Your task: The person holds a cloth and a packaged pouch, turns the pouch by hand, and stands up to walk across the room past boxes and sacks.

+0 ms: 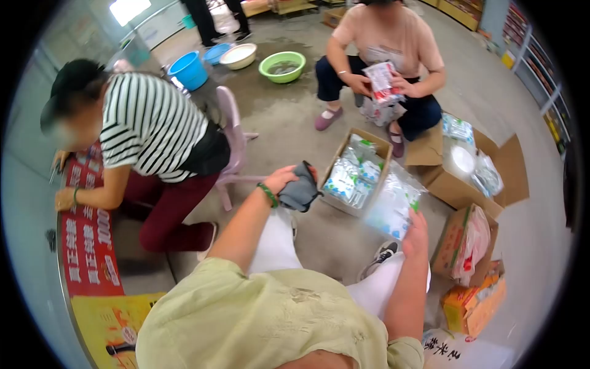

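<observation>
My left hand (281,179), with a green bracelet on the wrist, is closed around a dark grey cloth (299,190) above my left knee. My right hand (416,235) grips the edge of a clear plastic packet (392,200) with blue and green print. That packet is tilted, slightly blurred, and overlaps the right side of a small cardboard box (337,205). Inside the box lie several similar blue-and-white packets (351,174). The fingertips of my right hand are partly hidden behind the packet.
Right of me stand a larger open carton (452,184) with packets, a carton with a pink bag (473,243) and an orange box (473,301). A person (387,55) opposite holds a red-and-white packet (382,81). Another person (157,129) sits left on a pink chair (228,126). Basins (283,77) stand behind.
</observation>
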Motion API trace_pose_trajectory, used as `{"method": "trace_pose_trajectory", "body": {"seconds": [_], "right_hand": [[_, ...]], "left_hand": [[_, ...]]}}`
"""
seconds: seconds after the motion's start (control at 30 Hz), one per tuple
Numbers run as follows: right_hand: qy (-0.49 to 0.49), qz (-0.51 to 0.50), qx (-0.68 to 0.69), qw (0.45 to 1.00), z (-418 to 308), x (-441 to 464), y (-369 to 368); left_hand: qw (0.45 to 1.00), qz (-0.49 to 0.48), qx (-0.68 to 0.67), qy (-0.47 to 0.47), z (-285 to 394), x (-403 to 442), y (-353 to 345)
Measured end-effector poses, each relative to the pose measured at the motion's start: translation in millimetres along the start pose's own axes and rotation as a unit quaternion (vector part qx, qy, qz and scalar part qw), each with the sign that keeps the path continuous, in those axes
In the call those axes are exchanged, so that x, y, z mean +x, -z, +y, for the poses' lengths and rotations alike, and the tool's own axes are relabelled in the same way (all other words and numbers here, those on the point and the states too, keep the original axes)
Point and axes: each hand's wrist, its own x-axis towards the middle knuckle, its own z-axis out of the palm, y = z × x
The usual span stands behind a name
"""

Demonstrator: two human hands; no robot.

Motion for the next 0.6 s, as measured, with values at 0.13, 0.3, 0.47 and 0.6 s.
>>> {"method": "trace_pose_trajectory", "body": {"seconds": [0.13,0.3,0.47,0.6], "right_hand": [[-0.020,-0.058,-0.024,0.998,-5.0,1.0,7.6],[-0.019,-0.078,-0.038,0.996,-6.0,-2.1,2.5],[-0.019,-0.054,-0.059,0.997,-3.5,2.6,6.4],[-0.027,-0.060,-0.073,0.995,-4.2,8.5,11.2]], "left_hand": [[1.000,-0.017,-0.022,-0.002,2.8,-2.9,-6.1],[1.000,0.014,-0.010,-0.001,-1.7,-1.7,4.8],[0.999,0.028,-0.012,-0.020,-14.2,6.6,18.8],[0.999,0.020,-0.025,-0.030,-23.1,16.5,30.3]]}}
